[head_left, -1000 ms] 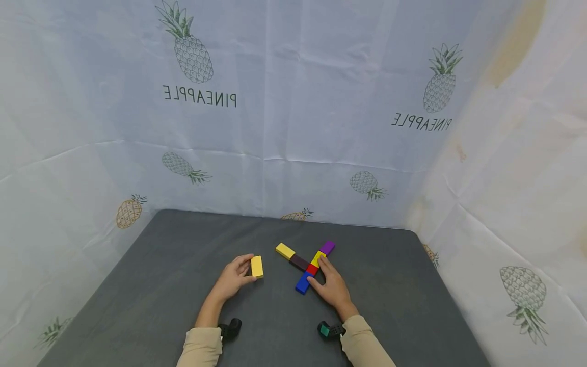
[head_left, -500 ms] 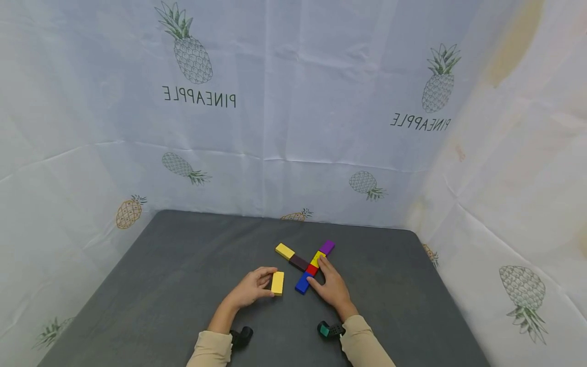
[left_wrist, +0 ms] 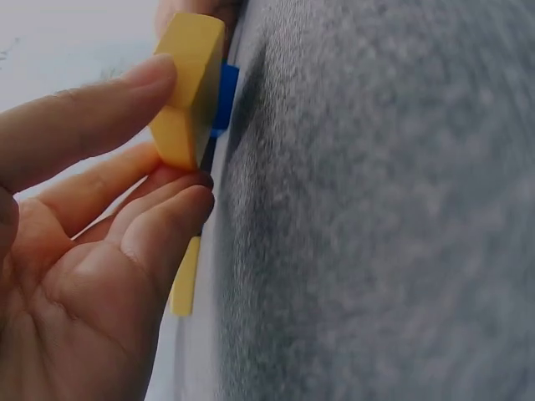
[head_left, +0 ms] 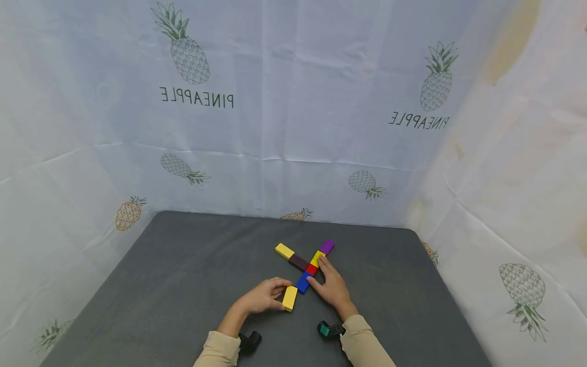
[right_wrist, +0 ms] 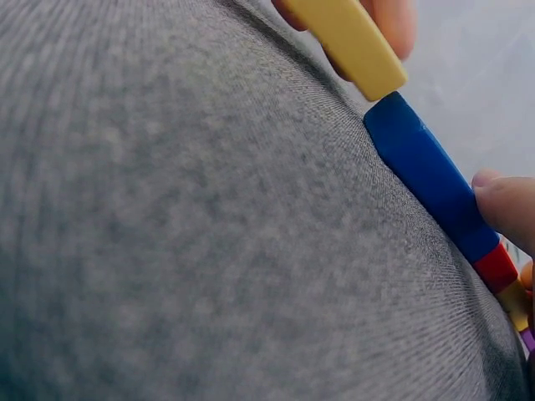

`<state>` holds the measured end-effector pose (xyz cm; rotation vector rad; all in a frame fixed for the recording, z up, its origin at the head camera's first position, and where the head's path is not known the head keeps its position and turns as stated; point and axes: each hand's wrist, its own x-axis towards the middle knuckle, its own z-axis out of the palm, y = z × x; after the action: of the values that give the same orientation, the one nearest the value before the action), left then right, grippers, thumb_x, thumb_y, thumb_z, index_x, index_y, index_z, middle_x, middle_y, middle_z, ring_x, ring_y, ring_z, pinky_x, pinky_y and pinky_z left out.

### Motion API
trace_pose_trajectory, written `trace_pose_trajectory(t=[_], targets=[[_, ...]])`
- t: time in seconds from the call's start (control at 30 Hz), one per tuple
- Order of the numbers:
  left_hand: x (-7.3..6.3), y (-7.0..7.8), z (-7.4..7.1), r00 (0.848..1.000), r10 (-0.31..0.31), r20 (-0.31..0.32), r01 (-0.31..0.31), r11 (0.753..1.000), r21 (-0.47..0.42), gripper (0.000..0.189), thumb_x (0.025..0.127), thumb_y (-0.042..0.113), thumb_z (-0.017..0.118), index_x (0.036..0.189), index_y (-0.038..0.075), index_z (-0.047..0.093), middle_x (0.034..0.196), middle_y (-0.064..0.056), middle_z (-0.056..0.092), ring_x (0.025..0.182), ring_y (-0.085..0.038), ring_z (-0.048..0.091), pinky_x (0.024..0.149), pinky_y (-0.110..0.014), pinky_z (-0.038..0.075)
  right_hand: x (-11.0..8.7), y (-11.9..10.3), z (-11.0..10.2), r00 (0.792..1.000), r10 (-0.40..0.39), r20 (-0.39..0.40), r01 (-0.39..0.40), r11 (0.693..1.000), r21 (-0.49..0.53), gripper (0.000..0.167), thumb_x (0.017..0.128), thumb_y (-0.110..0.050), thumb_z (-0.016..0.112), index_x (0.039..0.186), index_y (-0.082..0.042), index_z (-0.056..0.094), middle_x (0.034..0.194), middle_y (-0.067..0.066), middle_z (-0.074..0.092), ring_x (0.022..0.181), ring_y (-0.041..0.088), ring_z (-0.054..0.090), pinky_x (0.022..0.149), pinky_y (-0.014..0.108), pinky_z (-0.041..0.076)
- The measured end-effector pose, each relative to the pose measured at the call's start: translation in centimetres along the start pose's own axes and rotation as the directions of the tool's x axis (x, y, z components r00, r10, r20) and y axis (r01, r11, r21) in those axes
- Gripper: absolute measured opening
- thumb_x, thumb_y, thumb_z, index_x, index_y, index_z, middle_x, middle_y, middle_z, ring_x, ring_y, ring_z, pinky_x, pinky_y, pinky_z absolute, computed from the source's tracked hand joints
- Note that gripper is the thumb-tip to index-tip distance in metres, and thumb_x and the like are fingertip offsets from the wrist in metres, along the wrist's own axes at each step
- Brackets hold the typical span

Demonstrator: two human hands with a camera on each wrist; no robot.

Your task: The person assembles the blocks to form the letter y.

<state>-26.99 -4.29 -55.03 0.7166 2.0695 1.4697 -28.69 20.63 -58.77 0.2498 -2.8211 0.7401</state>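
My left hand (head_left: 263, 296) pinches a pale yellow block (head_left: 290, 298) between thumb and fingertips. In the right wrist view this block's end stands right at the near end of a blue block (right_wrist: 426, 171); whether they touch I cannot tell. The blue block heads a slanting row with a red block (head_left: 312, 269), a bright yellow block (head_left: 317, 258) and a purple block (head_left: 327, 247). My right hand (head_left: 334, 290) rests along the row's right side, thumb at the blue block and fingertips at the bright yellow one, partly covering it.
A dark brown block (head_left: 299, 262) branches off the row to the upper left, with another pale yellow block (head_left: 285, 250) at its end. All lie on a dark grey tabletop (head_left: 197, 265). A pineapple-print curtain (head_left: 293, 112) stands behind and at both sides.
My left hand has carried the pale yellow block rightward and nearer to me, up to the blue block's near end. My right hand and the laid blocks have stayed in place.
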Motion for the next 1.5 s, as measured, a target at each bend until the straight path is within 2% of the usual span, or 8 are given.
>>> trace_pose_trajectory(t=[0.3,0.57,0.8,0.9,1.07,1.27,1.5], targets=[[0.20,0.15,0.65,1.000,-0.018,0.026,0.016,0.998,0.061,0.062,0.081,-0.002,0.070,0.138,-0.003,0.045,0.142,-0.018,0.042,0.136,-0.036,0.037,0.108,-0.042,0.038,-0.21,-0.03,-0.04,0.999,-0.030,-0.024,0.031,0.999,0.014,0.075,0.085,-0.053,0.063,0.141,-0.005,0.045,0.147,0.012,0.042,0.133,0.033,0.042,0.105,0.051,0.039],[0.42,0.66,0.92,0.999,-0.018,0.036,0.012,0.989,0.151,0.062,0.081,-0.002,0.070,0.138,-0.002,0.045,0.145,-0.018,0.041,0.134,-0.034,0.040,0.106,-0.043,0.039,-0.09,0.17,-0.01,1.000,-0.005,-0.003,0.005,1.000,0.011,0.075,0.085,-0.053,0.062,0.143,-0.007,0.044,0.149,0.010,0.040,0.135,0.031,0.040,0.107,0.050,0.037],[0.75,0.95,0.69,0.998,-0.026,0.066,0.006,0.956,0.292,0.062,0.083,0.004,0.070,0.140,0.004,0.046,0.145,-0.011,0.045,0.133,-0.029,0.043,0.104,-0.040,0.043,0.04,0.20,0.00,1.000,0.008,0.001,-0.008,1.000,0.007,0.075,0.086,-0.054,0.061,0.143,-0.008,0.044,0.150,0.009,0.039,0.136,0.030,0.039,0.108,0.050,0.037],[0.77,0.95,0.69,0.997,-0.041,0.065,0.018,0.946,0.324,0.062,0.083,0.007,0.071,0.140,0.007,0.047,0.146,-0.008,0.045,0.133,-0.028,0.044,0.103,-0.039,0.043,0.01,0.19,0.06,1.000,0.010,0.008,-0.010,1.000,0.005,0.075,0.086,-0.054,0.061,0.143,-0.008,0.043,0.150,0.009,0.039,0.136,0.030,0.039,0.108,0.050,0.037],[0.69,0.66,0.79,0.997,-0.060,0.051,0.040,0.941,0.337,0.063,0.083,0.008,0.071,0.141,0.009,0.047,0.145,-0.006,0.045,0.132,-0.027,0.045,0.104,-0.040,0.043,-0.08,0.08,0.23,1.000,0.012,0.013,-0.012,1.000,0.009,0.076,0.086,-0.054,0.061,0.143,-0.008,0.043,0.150,0.009,0.038,0.137,0.030,0.039,0.108,0.050,0.036],[0.81,0.46,0.88,0.998,-0.046,0.050,0.026,0.939,0.344,0.063,0.083,0.009,0.071,0.141,0.009,0.046,0.146,-0.006,0.045,0.132,-0.026,0.045,0.103,-0.038,0.043,-0.09,0.14,0.10,1.000,0.011,0.012,-0.011,1.000,0.023,0.076,0.086,-0.053,0.061,0.144,-0.007,0.041,0.151,0.010,0.037,0.138,0.030,0.037,0.109,0.050,0.035],[0.58,0.74,0.93,0.998,-0.033,0.061,0.013,0.954,0.301,0.064,0.085,0.020,0.071,0.142,0.006,0.044,0.145,-0.010,0.045,0.131,-0.028,0.046,0.104,-0.040,0.043,-0.66,0.64,-0.11,1.000,-0.006,-0.029,0.009,0.995,0.100,0.077,0.088,-0.048,0.061,0.147,-0.006,0.035,0.154,0.010,0.031,0.141,0.028,0.031,0.112,0.049,0.030]])
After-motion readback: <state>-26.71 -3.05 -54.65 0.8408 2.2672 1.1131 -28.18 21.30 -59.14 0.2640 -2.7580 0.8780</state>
